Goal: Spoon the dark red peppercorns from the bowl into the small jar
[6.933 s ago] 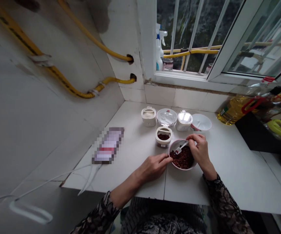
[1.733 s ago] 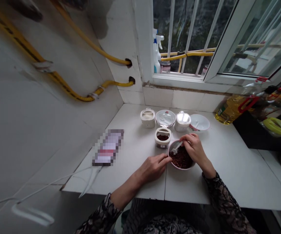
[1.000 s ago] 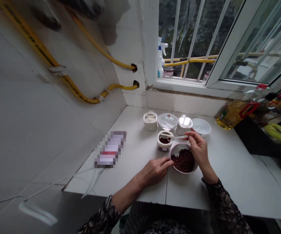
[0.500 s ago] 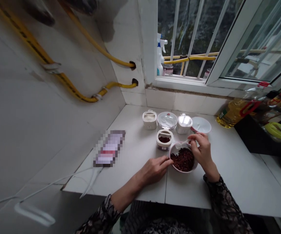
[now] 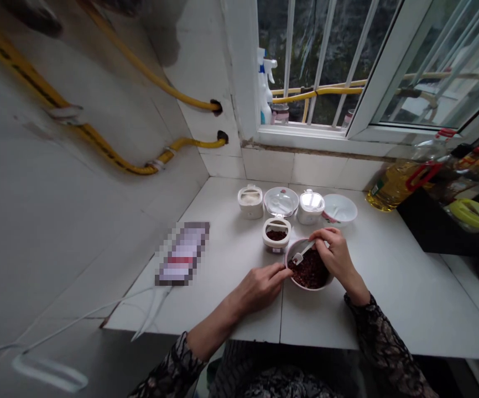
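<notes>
A white bowl (image 5: 287, 255) with a pinkish rim stands on the counter, holding dark red flakes (image 5: 311, 271) that look like crushed dried chili. My left hand (image 5: 262, 284) grips the bowl's left rim between thumb and fingers. In my right hand (image 5: 334, 251) is a small white spoon (image 5: 301, 255), pinched by its handle, its scoop end down at the flakes on the left inside of the bowl. Just behind the bowl sits a seasoning jar (image 5: 276, 246) with a see-through lid and similar dark red contents.
Behind are a jar of pale powder (image 5: 250, 208), a lidded clear-topped bowl (image 5: 281, 213), another white jar (image 5: 311, 214) and a white bowl (image 5: 341, 210) with a spoon inside. A phone (image 5: 183, 254) with a cable lies left. An oil bottle (image 5: 389, 185) and a black condiment box (image 5: 414, 226) stand right.
My right hand has moved slightly left and tipped the spoon, whose scoop has gone down and left into the bowl. My left hand keeps its hold on the rim. The view has shifted slightly.
</notes>
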{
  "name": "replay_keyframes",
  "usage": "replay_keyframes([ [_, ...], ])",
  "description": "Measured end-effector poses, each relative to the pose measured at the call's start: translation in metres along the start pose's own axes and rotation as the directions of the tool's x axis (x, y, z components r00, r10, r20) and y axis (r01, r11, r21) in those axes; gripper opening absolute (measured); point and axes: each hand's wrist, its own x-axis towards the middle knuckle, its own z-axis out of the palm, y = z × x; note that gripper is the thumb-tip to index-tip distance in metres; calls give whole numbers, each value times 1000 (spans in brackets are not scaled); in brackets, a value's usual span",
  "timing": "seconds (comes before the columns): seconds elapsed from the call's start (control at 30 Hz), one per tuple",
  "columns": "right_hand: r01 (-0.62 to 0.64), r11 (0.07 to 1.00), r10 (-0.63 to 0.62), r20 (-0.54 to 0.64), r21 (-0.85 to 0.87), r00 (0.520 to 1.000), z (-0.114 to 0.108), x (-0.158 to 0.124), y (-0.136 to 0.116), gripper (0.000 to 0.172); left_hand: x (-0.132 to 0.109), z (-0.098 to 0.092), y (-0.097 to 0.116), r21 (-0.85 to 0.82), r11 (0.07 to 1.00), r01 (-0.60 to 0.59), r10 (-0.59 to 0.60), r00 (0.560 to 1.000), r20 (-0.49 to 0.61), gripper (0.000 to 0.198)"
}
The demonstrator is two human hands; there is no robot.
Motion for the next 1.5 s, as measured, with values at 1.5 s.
replay_keyframes([
  [1.5,160,979,-147,110,-128,983,6,-2,-8,21,-1,0,-1,13,1000,11,-11,1000,22,32],
])
